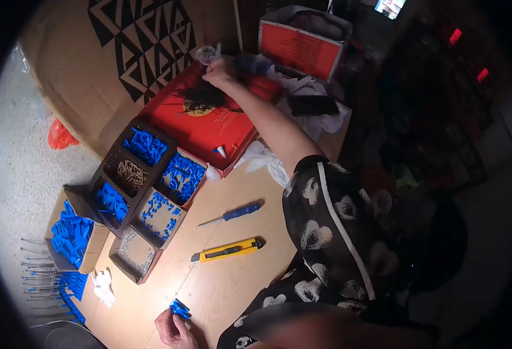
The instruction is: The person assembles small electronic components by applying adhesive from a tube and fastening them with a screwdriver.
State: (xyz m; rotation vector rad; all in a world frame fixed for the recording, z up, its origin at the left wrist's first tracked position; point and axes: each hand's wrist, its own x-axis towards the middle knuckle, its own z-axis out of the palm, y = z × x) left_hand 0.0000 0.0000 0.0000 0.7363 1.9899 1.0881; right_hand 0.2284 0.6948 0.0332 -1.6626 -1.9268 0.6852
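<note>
The left hand [173, 329] partly covers the small blue pieces [180, 308].

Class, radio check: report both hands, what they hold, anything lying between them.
Left hand pinching small blue plastic pieces at table edge. Right hand stretched over red tray, fingers on something small, unclear. Screwdriver, yellow utility knife between.

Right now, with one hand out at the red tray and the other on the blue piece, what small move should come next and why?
Probably close the right hand on a few of the thin dark pins heaped on the red tray and draw it back. That hand is stretched far out beside the heap, while the left hand rests near the body against a small blue piece on the table.
</note>
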